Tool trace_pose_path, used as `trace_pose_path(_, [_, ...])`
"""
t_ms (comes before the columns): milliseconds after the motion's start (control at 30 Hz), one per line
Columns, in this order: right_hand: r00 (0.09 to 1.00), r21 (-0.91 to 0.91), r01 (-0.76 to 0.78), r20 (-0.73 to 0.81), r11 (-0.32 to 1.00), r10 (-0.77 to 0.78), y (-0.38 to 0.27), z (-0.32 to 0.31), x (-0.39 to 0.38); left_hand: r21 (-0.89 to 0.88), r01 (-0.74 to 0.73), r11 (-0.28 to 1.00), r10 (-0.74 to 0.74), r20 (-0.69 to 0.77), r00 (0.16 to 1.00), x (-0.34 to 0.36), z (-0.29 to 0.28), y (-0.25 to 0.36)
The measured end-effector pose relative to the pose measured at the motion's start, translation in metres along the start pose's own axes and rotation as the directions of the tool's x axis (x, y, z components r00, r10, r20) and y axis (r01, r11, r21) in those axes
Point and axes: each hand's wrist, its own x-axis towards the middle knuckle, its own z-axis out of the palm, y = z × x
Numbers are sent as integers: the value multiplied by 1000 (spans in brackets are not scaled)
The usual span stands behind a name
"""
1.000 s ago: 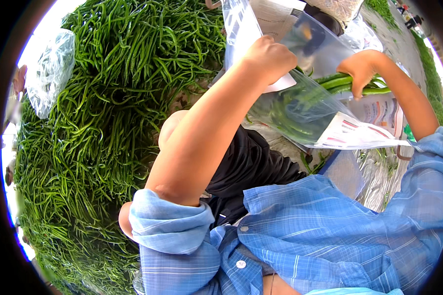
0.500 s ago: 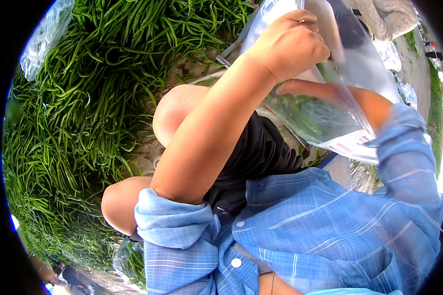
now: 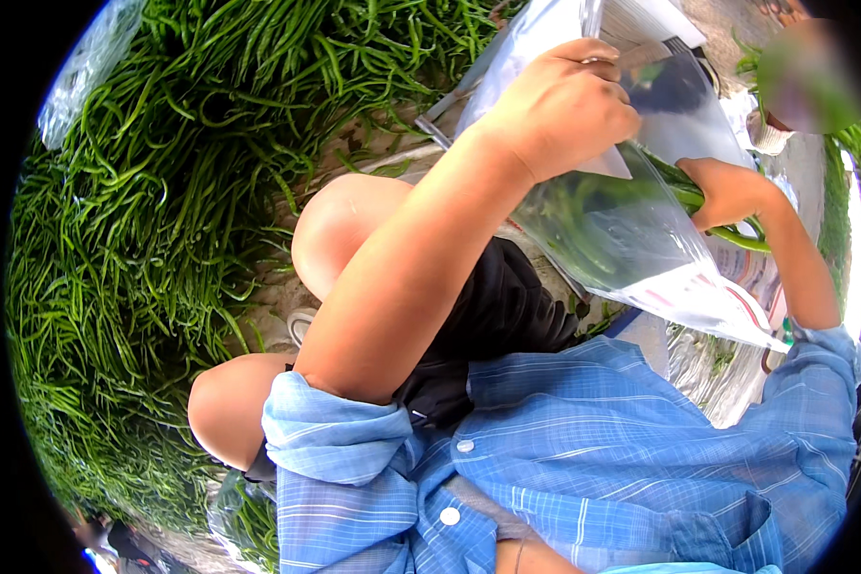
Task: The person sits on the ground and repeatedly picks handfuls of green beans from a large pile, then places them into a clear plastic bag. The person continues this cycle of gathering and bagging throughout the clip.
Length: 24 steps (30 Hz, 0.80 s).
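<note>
My left hand [image 3: 566, 113] is closed in a fist on the upper edge of a clear plastic bag [image 3: 641, 244], a ring showing on one finger. Long green chili peppers [image 3: 584, 225] show through the bag's wall. To the right, at the bag's opening, my right hand [image 3: 732, 196] grips a bunch of green chili peppers [image 3: 746, 234], their ends sticking out on both sides of the fingers. Part of the bunch lies behind the clear plastic, and my right fingertips are partly hidden by the peppers.
A broad heap of green chili peppers [image 3: 143, 268] covers the ground at the left. Crumpled clear plastic [image 3: 91, 72] lies at its far left edge. Another clear bag with peppers [image 3: 249, 512] stands at the lower left. My bent knees [image 3: 349, 225] are between heap and bag.
My right hand was inside the bag, blurred behind its plastic; now it is out to the right with a bunch of peppers. My left hand keeps hold of the bag, slightly lower.
</note>
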Motion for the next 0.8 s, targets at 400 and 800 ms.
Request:
trace_pose_path(400, [880,533,474,-270,701,-390,-50,76,108,38,19,999,-20,23,1000,-8,-6,-2])
trace_pose_path(800, [958,735,66,142,675,-248,-45,120,207,1,1,1000,-1,29,1000,-9,-13,2])
